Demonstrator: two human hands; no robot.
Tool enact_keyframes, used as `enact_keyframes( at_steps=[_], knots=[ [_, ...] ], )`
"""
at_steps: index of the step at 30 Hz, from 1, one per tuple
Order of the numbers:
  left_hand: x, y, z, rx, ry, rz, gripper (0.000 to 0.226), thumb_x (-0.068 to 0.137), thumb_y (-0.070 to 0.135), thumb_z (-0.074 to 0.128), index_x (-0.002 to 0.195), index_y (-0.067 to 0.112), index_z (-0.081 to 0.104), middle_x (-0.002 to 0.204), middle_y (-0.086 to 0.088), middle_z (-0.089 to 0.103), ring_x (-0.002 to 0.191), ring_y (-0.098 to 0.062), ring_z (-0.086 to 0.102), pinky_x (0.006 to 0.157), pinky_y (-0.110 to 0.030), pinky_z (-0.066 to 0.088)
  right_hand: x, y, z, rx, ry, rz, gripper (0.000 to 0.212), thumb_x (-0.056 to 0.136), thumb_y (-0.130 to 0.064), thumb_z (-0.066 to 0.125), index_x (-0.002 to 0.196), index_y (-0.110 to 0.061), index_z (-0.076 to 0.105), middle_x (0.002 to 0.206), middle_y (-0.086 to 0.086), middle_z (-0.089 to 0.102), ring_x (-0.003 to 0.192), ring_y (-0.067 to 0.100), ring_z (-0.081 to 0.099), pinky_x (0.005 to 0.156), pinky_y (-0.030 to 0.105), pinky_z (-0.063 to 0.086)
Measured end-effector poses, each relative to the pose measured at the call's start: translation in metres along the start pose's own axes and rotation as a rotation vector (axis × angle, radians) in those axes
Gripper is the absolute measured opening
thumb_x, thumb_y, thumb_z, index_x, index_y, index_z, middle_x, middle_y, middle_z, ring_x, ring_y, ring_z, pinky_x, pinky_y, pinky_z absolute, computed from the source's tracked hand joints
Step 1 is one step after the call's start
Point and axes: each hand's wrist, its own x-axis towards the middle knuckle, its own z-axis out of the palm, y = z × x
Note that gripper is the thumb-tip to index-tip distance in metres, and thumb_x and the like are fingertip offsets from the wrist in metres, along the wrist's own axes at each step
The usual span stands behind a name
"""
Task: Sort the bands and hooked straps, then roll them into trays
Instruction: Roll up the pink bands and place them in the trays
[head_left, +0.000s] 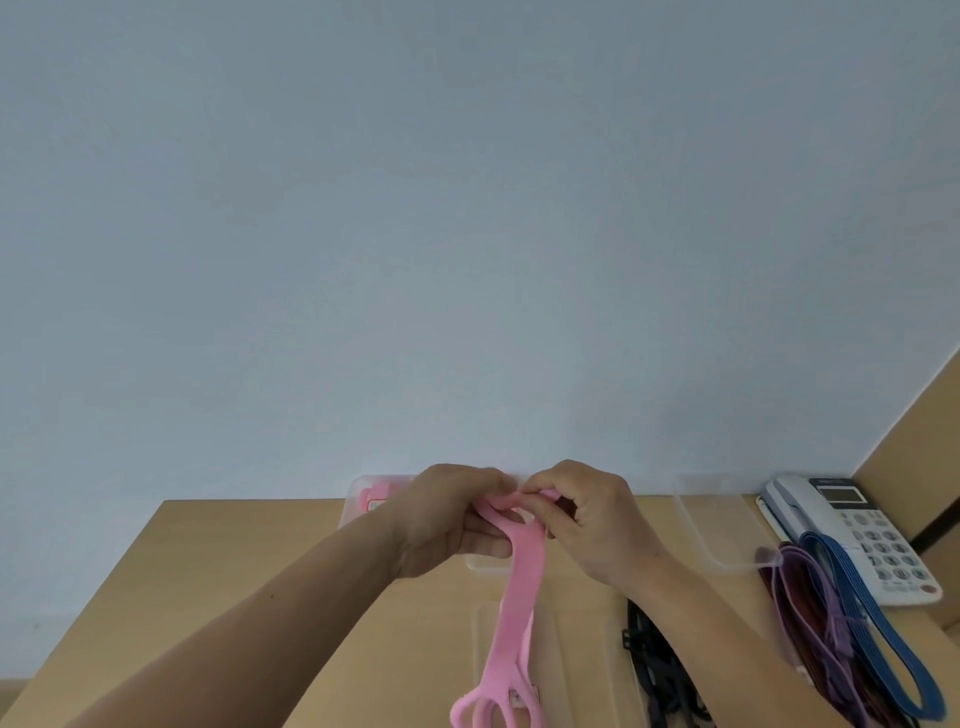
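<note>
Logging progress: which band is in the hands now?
The pink band, gripped at its top by the left hand and right hand; the blue band and purple band lie loose on the table.

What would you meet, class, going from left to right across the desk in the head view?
Tray with a pink roll → left hand → pink band → right hand → clear tray → telephone. The purple bands and blue band overlap the telephone, so they are left out.
</note>
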Motion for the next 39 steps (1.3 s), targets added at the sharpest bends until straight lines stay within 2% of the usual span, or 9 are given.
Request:
enact_keyframes(
  at_steps=[4,9,15,18,22,32,34,36,39],
  knots=[
    [0.001,-0.001,0.0,0.08,0.036,0.076,0.02,0.093,0.004,0.061,0.1,-0.012,0.068,0.097,-0.026,0.071,0.087,-0.036,0.072,0.073,-0.036,0.059,-0.002,0.004,0.002,-0.03,0.042,-0.04,0.008,0.083,-0.014,0.078,0.089,-0.019,0.076,0.077,-0.017,0.062,0.071,0.001,0.063,0.067,0.011,0.047],
    [0.003,-0.004,-0.002,0.249,0.117,0.248,0.014,0.085,0.005,0.075,0.098,-0.001,0.071,0.096,-0.022,0.074,0.087,-0.034,0.074,0.08,-0.04,0.061,-0.005,0.002,0.0,0.442,-0.038,0.351,0.007,0.085,-0.024,0.075,0.091,-0.025,0.073,0.076,0.001,0.072,0.065,0.016,0.068,0.057,0.023,0.051],
    [0.006,-0.01,-0.002,0.408,0.177,0.392,0.022,0.085,0.008,0.072,0.104,0.017,0.068,0.093,-0.005,0.073,0.081,-0.018,0.073,0.075,-0.031,0.059,0.001,-0.005,0.001,0.595,-0.065,0.446,0.013,0.083,-0.031,0.074,0.087,-0.019,0.074,0.07,0.01,0.07,0.058,0.021,0.064,0.051,0.027,0.05],
    [0.005,-0.007,-0.002,0.352,0.155,0.322,0.035,0.082,0.018,0.075,0.115,0.015,0.061,0.098,-0.004,0.075,0.085,-0.022,0.074,0.078,-0.034,0.06,0.004,-0.003,0.001,0.533,-0.052,0.402,0.008,0.088,-0.017,0.073,0.085,-0.025,0.072,0.068,0.002,0.07,0.057,0.015,0.064,0.051,0.024,0.048],
    [-0.001,0.002,-0.005,0.321,0.022,0.17,0.026,0.092,0.022,0.069,0.1,-0.001,0.063,0.094,-0.017,0.076,0.083,-0.032,0.073,0.072,-0.034,0.06,0.004,-0.007,-0.003,0.504,-0.04,0.347,0.004,0.081,-0.026,0.073,0.083,-0.029,0.071,0.072,-0.004,0.069,0.058,0.012,0.065,0.055,0.021,0.049],
    [-0.008,0.008,-0.002,0.006,-0.042,-0.027,0.033,0.096,0.025,0.057,0.107,-0.006,0.062,0.113,-0.037,0.063,0.077,-0.03,0.064,0.063,-0.032,0.055,0.002,-0.008,0.001,0.267,-0.016,0.156,0.034,0.085,0.001,0.072,0.086,-0.033,0.068,0.079,-0.022,0.066,0.072,0.003,0.066,0.065,0.011,0.05],
    [-0.008,0.006,-0.002,-0.005,-0.005,0.007,0.014,0.094,0.014,0.062,0.094,0.001,0.058,0.092,-0.033,0.063,0.083,-0.034,0.065,0.061,-0.032,0.055,0.001,-0.007,0.002,0.246,-0.009,0.134,0.033,0.084,0.002,0.073,0.085,-0.031,0.068,0.078,-0.026,0.065,0.072,0.0,0.063,0.064,0.008,0.047],
    [-0.008,0.005,-0.002,-0.012,0.021,0.048,0.013,0.089,0.005,0.068,0.094,0.003,0.057,0.082,-0.02,0.06,0.097,-0.046,0.064,0.067,-0.037,0.057,-0.001,-0.007,0.004,0.339,-0.019,0.186,0.029,0.084,0.003,0.072,0.085,-0.025,0.069,0.08,-0.019,0.069,0.071,0.002,0.064,0.065,0.012,0.05],
    [-0.007,0.002,-0.002,0.006,0.028,0.109,0.019,0.086,-0.002,0.071,0.1,0.002,0.059,0.096,-0.032,0.066,0.099,-0.05,0.063,0.079,-0.044,0.055,-0.001,-0.007,0.001,0.553,-0.041,0.264,0.023,0.085,0.004,0.068,0.096,-0.017,0.066,0.081,-0.003,0.07,0.068,0.013,0.065,0.064,0.022,0.053]
  ],
)
